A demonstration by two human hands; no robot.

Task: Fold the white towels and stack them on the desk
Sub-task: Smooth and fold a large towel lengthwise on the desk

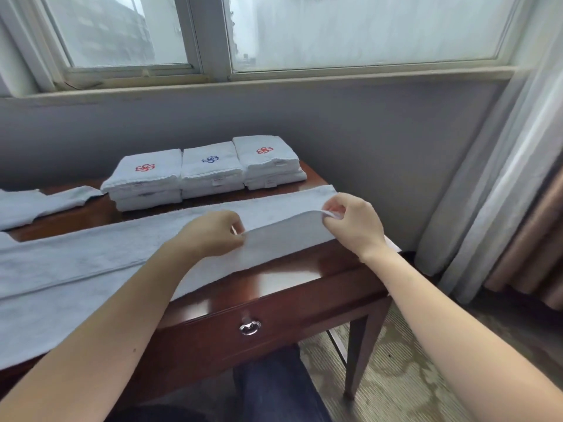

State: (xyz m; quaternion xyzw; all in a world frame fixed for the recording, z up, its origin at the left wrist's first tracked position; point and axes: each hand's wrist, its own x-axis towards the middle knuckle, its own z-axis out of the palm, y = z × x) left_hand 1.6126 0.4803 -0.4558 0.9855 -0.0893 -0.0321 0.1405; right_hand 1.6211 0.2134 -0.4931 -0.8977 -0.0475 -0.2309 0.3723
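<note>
A long white towel lies folded lengthwise across the dark wooden desk. My left hand pinches its near edge at mid-desk. My right hand pinches the towel's lifted right-end corner near the desk's right edge. Between the two hands the cloth is raised off the desk. At the back stand three stacks of folded white towels: a left stack with a red emblem, a middle stack with a blue emblem, and a right stack with a red emblem.
Another unfolded white towel lies at the far left of the desk. A drawer with a metal knob faces me. A wall and window stand behind the desk, and curtains hang at the right. My knees are under the desk.
</note>
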